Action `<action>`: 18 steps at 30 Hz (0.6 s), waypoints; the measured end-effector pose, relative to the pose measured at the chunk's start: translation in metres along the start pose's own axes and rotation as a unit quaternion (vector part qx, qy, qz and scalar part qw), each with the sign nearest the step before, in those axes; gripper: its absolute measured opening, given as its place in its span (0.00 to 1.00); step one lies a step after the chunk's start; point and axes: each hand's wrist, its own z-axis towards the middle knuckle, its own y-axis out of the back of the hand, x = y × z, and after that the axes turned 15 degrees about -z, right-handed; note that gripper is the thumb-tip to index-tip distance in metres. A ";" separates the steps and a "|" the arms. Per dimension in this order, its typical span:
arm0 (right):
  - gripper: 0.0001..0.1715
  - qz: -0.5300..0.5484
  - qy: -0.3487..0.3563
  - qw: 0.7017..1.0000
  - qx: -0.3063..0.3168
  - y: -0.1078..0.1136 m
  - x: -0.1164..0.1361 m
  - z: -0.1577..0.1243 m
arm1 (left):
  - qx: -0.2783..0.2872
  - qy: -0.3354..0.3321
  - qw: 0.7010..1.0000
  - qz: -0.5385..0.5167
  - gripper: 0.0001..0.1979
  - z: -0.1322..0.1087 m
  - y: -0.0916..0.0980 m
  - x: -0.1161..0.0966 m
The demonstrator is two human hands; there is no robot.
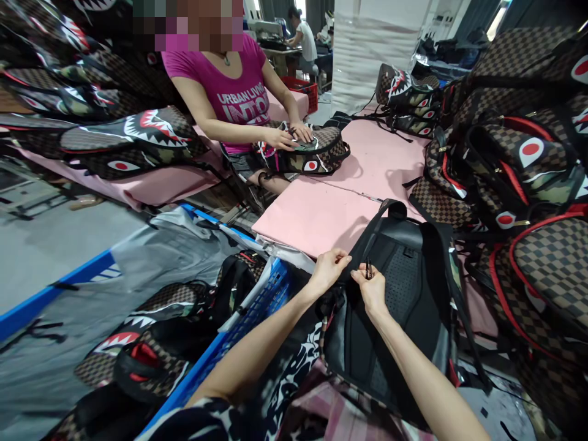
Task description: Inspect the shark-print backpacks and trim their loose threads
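A black backpack [404, 288] lies back panel up across my lap and the table edge, its padded mesh back and shoulder straps showing. My right hand [373, 291] is closed around small dark thread snips [368, 268], their tips pointing up above the back panel. Beside it, my left hand [328, 271] is closed in a pinch at the edge of a shoulder strap [367, 236]. Whatever lies between those left fingertips is too small to make out. The two hands are close together but apart.
Checkered shark-face backpacks [546, 275] are piled at the right. A blue crate [271, 288] and grey sheeting with more bags stand at my left. Across the pink table [312, 214], a co-worker [239, 92] in a magenta shirt handles another backpack [321, 150].
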 end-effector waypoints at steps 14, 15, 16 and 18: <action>0.21 0.145 -0.035 0.981 0.124 0.037 0.018 -0.015 | 0.142 0.243 0.924 -0.258 0.18 -0.018 -0.020 -0.010; 0.21 0.154 -0.031 0.977 0.143 0.040 0.021 -0.015 | 0.145 0.246 0.921 -0.265 0.18 -0.021 -0.022 -0.011; 0.21 0.155 -0.024 0.974 0.161 0.043 0.024 -0.015 | 0.147 0.247 0.920 -0.267 0.18 -0.024 -0.024 -0.013; 0.22 0.142 -0.007 0.973 0.181 0.047 0.029 -0.016 | 0.152 0.251 0.919 -0.263 0.19 -0.027 -0.026 -0.016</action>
